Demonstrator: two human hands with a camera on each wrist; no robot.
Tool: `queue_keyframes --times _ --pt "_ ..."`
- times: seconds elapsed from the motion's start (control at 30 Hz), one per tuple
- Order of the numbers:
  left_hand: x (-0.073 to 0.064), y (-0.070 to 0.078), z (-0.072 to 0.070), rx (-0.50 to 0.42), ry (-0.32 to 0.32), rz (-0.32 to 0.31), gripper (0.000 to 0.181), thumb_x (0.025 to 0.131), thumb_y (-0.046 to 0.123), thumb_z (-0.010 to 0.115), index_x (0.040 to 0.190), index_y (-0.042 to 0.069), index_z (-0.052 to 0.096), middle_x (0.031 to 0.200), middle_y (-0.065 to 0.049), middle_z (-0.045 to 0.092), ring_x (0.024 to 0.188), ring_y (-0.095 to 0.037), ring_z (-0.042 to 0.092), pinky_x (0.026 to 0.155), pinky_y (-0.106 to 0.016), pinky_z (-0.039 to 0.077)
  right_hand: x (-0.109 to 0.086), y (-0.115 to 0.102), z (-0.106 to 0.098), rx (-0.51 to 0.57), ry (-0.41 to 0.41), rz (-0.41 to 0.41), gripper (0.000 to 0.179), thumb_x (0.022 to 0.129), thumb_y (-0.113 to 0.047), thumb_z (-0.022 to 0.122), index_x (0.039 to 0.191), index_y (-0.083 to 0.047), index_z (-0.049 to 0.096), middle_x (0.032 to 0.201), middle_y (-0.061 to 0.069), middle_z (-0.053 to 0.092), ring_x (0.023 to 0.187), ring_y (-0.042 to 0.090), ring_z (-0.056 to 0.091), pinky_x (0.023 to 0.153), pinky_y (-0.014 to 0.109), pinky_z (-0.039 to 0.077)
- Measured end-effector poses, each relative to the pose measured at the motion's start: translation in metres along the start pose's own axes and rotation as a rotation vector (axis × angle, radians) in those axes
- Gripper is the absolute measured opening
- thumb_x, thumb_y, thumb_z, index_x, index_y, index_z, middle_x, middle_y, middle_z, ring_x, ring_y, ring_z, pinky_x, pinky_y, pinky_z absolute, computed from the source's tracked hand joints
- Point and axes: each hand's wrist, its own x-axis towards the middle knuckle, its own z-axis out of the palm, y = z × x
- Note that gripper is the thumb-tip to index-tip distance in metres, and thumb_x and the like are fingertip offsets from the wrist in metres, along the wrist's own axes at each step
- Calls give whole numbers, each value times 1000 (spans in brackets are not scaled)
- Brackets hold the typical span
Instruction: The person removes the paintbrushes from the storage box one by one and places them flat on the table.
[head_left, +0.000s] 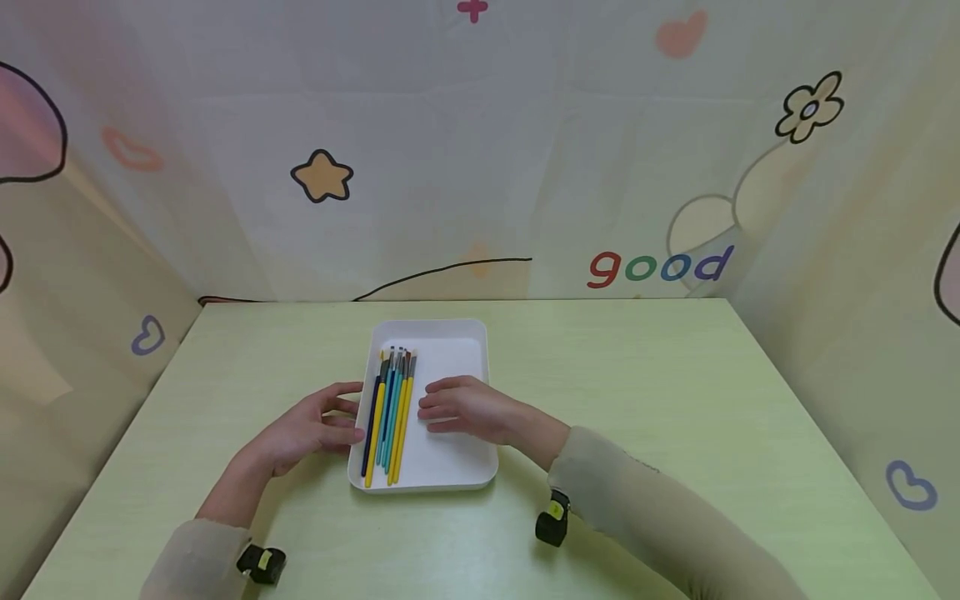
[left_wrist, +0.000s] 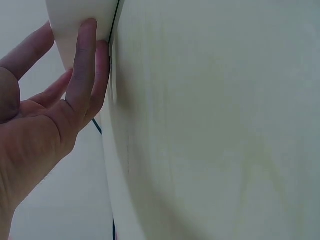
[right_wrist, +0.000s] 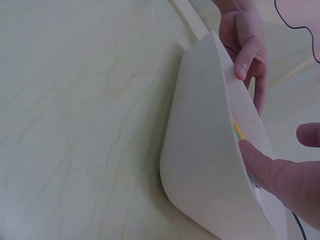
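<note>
A white rectangular tray (head_left: 456,350) stands on the table, its long side running away from me. Several slim paintbrushes (head_left: 408,396) with yellow, teal and dark blue handles lie side by side along its left half, bristles toward the far end. At the tray's left wall, my left hand (head_left: 303,429) holds the edge, thumb over the rim and fingers (left_wrist: 86,65) against the outer side. My right hand (head_left: 472,408) hovers over the tray's right half with nothing in it, fingers loosely spread and pointing at the brushes.
The pale green table (head_left: 637,375) reaches back to a printed curtain (head_left: 420,167), which also hangs at both sides. A small black wrist camera (head_left: 552,518) sits at the right cuff, another (head_left: 262,564) at the left cuff.
</note>
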Motion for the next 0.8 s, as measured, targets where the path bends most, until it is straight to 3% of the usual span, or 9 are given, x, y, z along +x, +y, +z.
queue_keyframes --times 0.8 --pt "-3 2 -4 -20 -91 23 87 92 0 75 161 0 21 140 -28 44 115 -33 61 92 -43 58 25 0 21 47 34 -44 40 106 -12 54 138 12 54 130 24 63 123 36 61 105 44 49"
